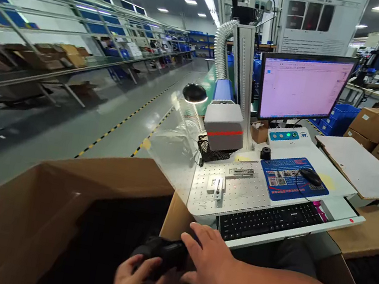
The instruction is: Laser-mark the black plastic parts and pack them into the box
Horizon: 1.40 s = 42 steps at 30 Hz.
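Note:
My left hand (140,281) is low in the middle of the view, its fingers curled round a dark black piece (166,253). The piece looks bulky and rounded at its left end; its exact kind is too dark to make out. My right hand (210,262) reaches in from the right, fingers stretched and spread, beside the right end of the black piece. Whether its fingertips touch the piece I cannot tell. Both hands are between the open cardboard box (147,176) and the white bench's front edge.
On the bench are a perforated metal plate (199,188) with small fixtures, a grey machine head (224,127), a keyboard (270,222), a mouse (311,176) and a monitor (305,89). Dark contents fill the left box. Another cardboard box (373,233) stands at right.

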Available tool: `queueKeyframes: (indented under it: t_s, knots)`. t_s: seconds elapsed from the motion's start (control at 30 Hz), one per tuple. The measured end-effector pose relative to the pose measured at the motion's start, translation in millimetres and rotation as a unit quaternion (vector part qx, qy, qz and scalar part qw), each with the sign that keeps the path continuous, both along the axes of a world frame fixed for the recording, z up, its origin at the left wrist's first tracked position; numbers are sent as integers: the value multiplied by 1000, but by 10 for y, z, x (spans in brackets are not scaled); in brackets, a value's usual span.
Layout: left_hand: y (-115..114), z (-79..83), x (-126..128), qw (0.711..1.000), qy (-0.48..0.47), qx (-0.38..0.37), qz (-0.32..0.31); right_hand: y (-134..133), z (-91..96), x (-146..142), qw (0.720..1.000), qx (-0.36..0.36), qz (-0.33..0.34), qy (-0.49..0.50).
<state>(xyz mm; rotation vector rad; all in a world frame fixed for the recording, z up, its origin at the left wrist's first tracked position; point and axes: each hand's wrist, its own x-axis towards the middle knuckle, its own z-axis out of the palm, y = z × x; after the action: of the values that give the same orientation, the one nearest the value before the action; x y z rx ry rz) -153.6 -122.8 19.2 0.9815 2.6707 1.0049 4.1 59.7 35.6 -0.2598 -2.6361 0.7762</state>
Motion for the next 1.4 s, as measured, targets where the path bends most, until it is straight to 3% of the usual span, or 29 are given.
queueKeyframes:
  t_s: [0.13, 0.3, 0.4, 0.47, 0.6, 0.73, 0.83, 0.97, 1.4]
  knots:
    - [200, 70, 564, 996, -67, 36, -46, -184, -188, 40, 999, -19, -13, -43]
    - [333, 135, 792, 988, -121, 75, -68, -90, -358, 288, 995, -81, -48, 25]
    - [330, 155, 686, 982, -132, 129, -37, 248, -361, 384, 984, -127, -79, 92]
    - [287, 97, 512, 981, -111, 158, 22, 615, -331, 410, 975, -131, -132, 117]
    - [116, -208, 63, 971, -48, 149, 181, 1465, -284, 293, 950, -123, -264, 110]
    - [-53, -550, -244, 965, -13, 98, 241, 2005, -348, -41, 939, -137, -304, 78]
    - [-83, -671, -324, 961, -42, 86, 260, 2142, -437, -297, 945, -146, -287, 58]
    - [-23, -641, -336, 954, -93, 66, 277, 2204, -527, -497, 952, -135, -269, 56]
    - [-10, -553, -360, 946, -171, 31, 275, 2313, -597, -605, 945, -149, -281, 71]
